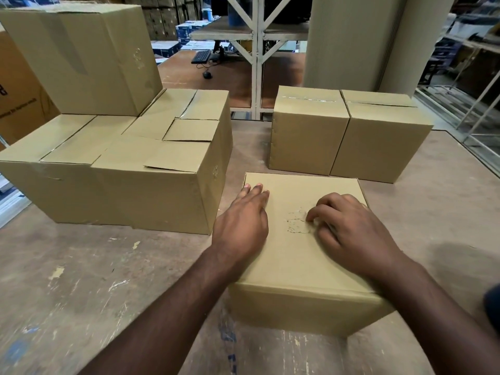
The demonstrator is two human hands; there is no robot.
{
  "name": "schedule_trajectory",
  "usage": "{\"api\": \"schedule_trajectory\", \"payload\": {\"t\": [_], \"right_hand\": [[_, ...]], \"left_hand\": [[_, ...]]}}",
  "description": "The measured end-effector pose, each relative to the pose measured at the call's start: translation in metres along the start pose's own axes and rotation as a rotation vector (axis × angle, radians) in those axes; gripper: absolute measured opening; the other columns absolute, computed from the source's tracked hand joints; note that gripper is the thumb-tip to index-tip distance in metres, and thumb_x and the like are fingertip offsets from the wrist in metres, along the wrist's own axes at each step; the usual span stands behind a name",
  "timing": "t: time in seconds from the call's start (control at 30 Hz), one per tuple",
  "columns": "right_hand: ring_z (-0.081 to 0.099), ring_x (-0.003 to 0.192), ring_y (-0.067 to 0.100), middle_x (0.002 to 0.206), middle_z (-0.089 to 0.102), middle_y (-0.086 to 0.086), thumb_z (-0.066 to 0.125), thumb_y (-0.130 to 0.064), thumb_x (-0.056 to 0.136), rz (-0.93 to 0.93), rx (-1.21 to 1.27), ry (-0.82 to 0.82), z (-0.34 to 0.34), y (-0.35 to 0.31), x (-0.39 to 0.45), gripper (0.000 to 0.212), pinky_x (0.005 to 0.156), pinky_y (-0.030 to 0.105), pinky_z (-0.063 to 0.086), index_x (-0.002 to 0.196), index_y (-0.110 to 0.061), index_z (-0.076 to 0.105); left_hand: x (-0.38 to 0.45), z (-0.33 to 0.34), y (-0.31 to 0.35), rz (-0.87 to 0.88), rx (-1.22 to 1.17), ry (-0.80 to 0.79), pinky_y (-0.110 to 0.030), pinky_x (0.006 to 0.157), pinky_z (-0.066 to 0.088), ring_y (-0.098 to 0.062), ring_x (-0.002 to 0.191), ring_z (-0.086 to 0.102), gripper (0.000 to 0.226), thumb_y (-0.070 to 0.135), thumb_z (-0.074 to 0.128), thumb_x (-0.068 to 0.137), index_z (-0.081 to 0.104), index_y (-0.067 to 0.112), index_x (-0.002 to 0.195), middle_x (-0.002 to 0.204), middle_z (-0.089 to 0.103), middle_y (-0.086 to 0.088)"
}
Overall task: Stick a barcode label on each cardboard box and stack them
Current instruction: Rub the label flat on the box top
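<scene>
A cardboard box (295, 263) stands on the worn table right in front of me. My left hand (243, 220) lies flat on its top, fingers straight, near the left edge. My right hand (349, 228) rests on the top with curled fingers, its fingertips at a torn, scuffed patch (297, 221) in the cardboard. No barcode label is visible. To the left stands a stack of boxes (130, 169) with one more box (81, 55) on top. Two boxes (349, 133) stand side by side behind.
The table (94, 280) is scratched brown wood. A white metal rack post (257, 63) rises behind it, with a keyboard and mouse (201, 56) on a farther surface. A tall cardboard roll (351, 41) stands at the back right. A printed carton (19, 98) sits far left.
</scene>
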State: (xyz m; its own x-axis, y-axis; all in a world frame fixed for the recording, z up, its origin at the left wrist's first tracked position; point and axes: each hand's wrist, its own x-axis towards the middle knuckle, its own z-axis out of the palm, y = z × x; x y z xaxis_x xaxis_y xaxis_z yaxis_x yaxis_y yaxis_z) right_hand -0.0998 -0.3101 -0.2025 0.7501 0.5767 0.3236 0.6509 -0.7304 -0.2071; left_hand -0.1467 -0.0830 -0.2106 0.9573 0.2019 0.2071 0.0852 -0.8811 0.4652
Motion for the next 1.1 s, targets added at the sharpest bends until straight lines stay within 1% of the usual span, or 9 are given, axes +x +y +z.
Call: {"api": "schedule_trajectory", "payload": {"t": [0.17,0.33,0.5,0.67,0.87,0.93,0.97,1.03,1.1], "right_hand": [[0.053,0.098,0.018,0.109,0.059,-0.014,0.043,-0.031,0.093,-0.012,0.006,0.014,0.000,0.000,0.000,0.029,0.081,0.040,0.049,0.105,-0.031,0.069],[0.054,0.094,0.020,0.106,0.061,-0.014,0.050,-0.027,0.091,-0.049,-0.031,0.034,-0.002,-0.001,-0.001,0.011,0.074,0.037,0.046,0.093,-0.027,0.061],[0.050,0.102,0.017,0.113,0.056,-0.013,0.045,-0.031,0.094,-0.018,-0.051,-0.022,-0.001,-0.002,-0.001,0.025,0.083,0.038,0.046,0.110,-0.033,0.063],[0.049,0.091,0.021,0.101,0.052,-0.011,0.048,-0.025,0.089,0.018,-0.053,0.021,0.000,-0.003,0.001,0.008,0.076,0.038,0.043,0.092,-0.028,0.055],[0.050,0.091,0.022,0.100,0.052,-0.010,0.044,-0.025,0.090,0.007,-0.031,0.009,-0.003,-0.006,0.000,0.013,0.076,0.038,0.043,0.091,-0.027,0.057],[0.054,0.103,0.024,0.111,0.055,-0.012,0.041,-0.030,0.093,0.066,-0.039,-0.013,-0.004,-0.004,0.000,0.019,0.087,0.038,0.045,0.101,-0.028,0.058],[0.052,0.124,0.023,0.132,0.054,-0.013,0.038,-0.036,0.099,0.112,-0.064,-0.075,-0.005,-0.003,0.000,0.030,0.102,0.038,0.042,0.121,-0.031,0.059],[0.012,0.159,0.017,0.171,0.016,-0.014,0.024,-0.055,0.108,0.153,-0.110,-0.281,-0.004,-0.003,-0.001,0.059,0.128,0.038,0.015,0.162,-0.033,0.025],[-0.017,0.158,0.008,0.170,-0.014,-0.015,0.007,-0.063,0.104,0.049,-0.111,-0.431,-0.006,-0.012,-0.004,0.070,0.130,0.037,-0.003,0.166,-0.033,-0.003]], "left_hand": [[-0.001,-0.001,0.002,0.000,0.000,0.004,-0.028,0.118,0.028,0.000,0.153,0.018,0.048,0.019,0.033,0.106,0.045,0.031,0.151,0.163,0.031,0.019],[-0.001,-0.002,0.003,-0.007,-0.004,-0.002,-0.027,0.118,0.027,0.000,0.153,0.017,0.049,0.020,0.032,0.106,0.044,0.031,0.152,0.163,0.030,0.020],[-0.002,-0.002,0.003,-0.011,0.001,-0.002,-0.028,0.118,0.028,0.001,0.153,0.015,0.049,0.020,0.032,0.106,0.044,0.032,0.152,0.163,0.029,0.021],[-0.001,-0.003,0.002,-0.004,-0.010,-0.002,-0.026,0.118,0.027,0.001,0.153,0.015,0.049,0.019,0.032,0.106,0.044,0.031,0.152,0.163,0.029,0.020],[-0.002,-0.005,0.003,0.006,-0.006,0.001,-0.027,0.117,0.028,0.000,0.153,0.016,0.049,0.020,0.032,0.107,0.043,0.031,0.153,0.164,0.029,0.020],[-0.004,-0.005,0.003,0.009,-0.012,0.006,-0.027,0.117,0.028,0.000,0.153,0.016,0.048,0.020,0.032,0.107,0.043,0.031,0.153,0.164,0.029,0.020],[-0.004,-0.005,0.003,0.011,-0.016,0.008,-0.028,0.118,0.028,0.000,0.153,0.016,0.048,0.021,0.032,0.107,0.043,0.031,0.153,0.163,0.029,0.020],[-0.003,-0.003,0.002,0.010,-0.022,0.010,-0.029,0.118,0.029,0.000,0.153,0.017,0.048,0.020,0.033,0.107,0.043,0.031,0.152,0.163,0.029,0.020],[-0.001,-0.002,0.001,0.010,-0.025,0.006,-0.029,0.118,0.029,0.000,0.153,0.016,0.049,0.019,0.033,0.106,0.043,0.032,0.152,0.164,0.028,0.020]]}}
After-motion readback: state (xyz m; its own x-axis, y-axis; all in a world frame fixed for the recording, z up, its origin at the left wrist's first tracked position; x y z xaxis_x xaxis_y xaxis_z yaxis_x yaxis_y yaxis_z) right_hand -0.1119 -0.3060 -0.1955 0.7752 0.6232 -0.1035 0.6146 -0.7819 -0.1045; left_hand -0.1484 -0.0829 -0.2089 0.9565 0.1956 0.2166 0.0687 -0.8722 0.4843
